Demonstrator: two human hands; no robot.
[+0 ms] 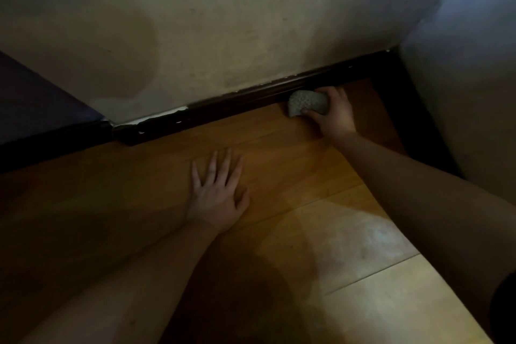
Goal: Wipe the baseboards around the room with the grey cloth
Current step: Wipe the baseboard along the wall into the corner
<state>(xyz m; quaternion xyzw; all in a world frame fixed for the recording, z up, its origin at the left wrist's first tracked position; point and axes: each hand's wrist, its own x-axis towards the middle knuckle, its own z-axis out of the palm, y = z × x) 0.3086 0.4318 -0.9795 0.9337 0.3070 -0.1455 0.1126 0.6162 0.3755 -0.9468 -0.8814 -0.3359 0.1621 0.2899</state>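
We are down low on the wooden floor (279, 165), and our right hand (333, 113) has its fingers and thumb curled round the grey cloth (306, 103), bunched into a wad and held against the lower face of the dark baseboard (223, 109), just short of the corner where the grey side wall (460, 78) meets the pale wall (223, 22). Our left hand (216, 193) lies flat on the boards well apart from the cloth, fingers straight and spread, holding nothing; we judge it is propping our weight

The cloth looks soft, light and textured, so we expect it to crumple to whatever shape we squeeze it into and to carry no weight worth minding. A grip around the wad, with a fold pushed out in front of the fingers, seems best to us, since that lets the fabric and not our knuckles meet the wood. Being limp, it will likely unfold or drag if we loosen our hold, so a firm squeeze matters more than force

The baseboard is stiff and fixed, with a rounded upper lip and pale chipped patches along its top edge near the left end; we would press gently there, as loose flakes may catch the weave. The corner is dark, and we cannot tell how much dust sits in it
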